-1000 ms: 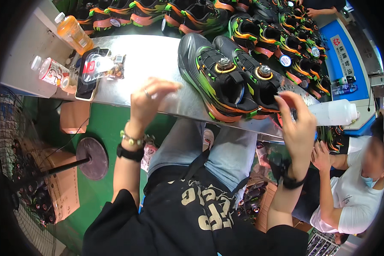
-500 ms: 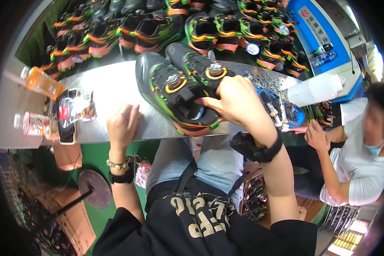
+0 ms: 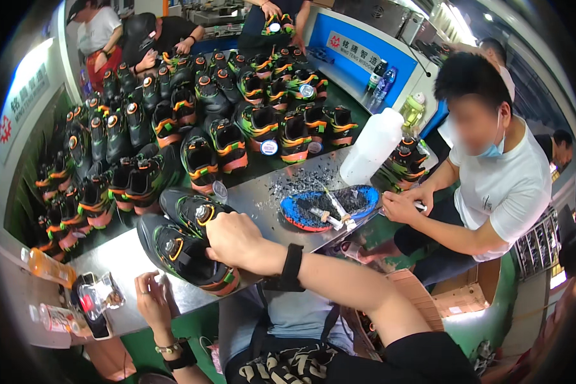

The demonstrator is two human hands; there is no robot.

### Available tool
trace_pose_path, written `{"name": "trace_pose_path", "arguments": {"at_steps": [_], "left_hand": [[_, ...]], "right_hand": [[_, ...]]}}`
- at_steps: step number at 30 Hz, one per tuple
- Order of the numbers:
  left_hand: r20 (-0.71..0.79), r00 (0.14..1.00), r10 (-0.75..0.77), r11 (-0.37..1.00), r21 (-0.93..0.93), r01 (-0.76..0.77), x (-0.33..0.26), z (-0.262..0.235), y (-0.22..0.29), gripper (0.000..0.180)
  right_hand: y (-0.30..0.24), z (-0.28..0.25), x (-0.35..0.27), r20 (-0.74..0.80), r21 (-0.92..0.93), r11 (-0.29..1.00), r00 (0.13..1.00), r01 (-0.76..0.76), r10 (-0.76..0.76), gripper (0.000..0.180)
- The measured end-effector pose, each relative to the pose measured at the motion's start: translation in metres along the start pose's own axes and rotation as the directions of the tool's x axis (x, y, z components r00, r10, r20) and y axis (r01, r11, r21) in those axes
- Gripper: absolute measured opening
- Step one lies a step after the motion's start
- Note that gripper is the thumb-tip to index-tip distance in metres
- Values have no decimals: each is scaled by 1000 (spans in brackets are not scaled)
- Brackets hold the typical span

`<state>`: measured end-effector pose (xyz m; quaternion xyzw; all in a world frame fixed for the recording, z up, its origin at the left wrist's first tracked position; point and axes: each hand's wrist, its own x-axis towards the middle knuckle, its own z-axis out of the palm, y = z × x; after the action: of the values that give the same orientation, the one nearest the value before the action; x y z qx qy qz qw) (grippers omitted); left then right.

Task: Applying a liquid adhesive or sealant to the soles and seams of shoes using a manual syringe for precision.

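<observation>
Two black sneakers stand side by side at the front of the metal table, each with a round dial on its tongue and green and orange trim. My right hand (image 3: 240,240) reaches over the collars, its fingers closed on the far sneaker (image 3: 185,208) and its thumb by the near sneaker (image 3: 173,246). The hand hides the far sneaker's opening, and the fingertips are partly out of sight. At the table's front edge, left of the near sneaker, my left hand (image 3: 152,297) rests with fingers loosely bent and apart, holding nothing.
Rows of similar sneakers (image 3: 134,128) fill the area behind the metal table (image 3: 118,240). To the right lie a blue-rimmed insole (image 3: 294,211) with brushes (image 3: 336,214) and a white bottle (image 3: 371,147). Drink bottles (image 3: 48,265) stand left. A co-worker (image 3: 499,192) sits at right.
The view has swung up and to the right, bringing more sneaker rows and other people into sight. My right hand stays at the sneakers; my left hand stays by the table edge.
</observation>
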<state>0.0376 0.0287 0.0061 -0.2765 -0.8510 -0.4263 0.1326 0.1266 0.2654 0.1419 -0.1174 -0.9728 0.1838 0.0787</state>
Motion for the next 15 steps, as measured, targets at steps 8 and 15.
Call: {"name": "trace_pose_path", "arguments": {"at_steps": [8, 15], "left_hand": [[-140, 990, -20, 984, -177, -6, -9, 4, -11, 33], [-117, 991, -69, 982, -185, 47, -8, 3, -15, 36]], "right_hand": [[-8, -103, 36, -114, -144, 967, 967, 209, -226, 31], [13, -254, 127, -103, -409, 854, 914, 321, -392, 33]]}}
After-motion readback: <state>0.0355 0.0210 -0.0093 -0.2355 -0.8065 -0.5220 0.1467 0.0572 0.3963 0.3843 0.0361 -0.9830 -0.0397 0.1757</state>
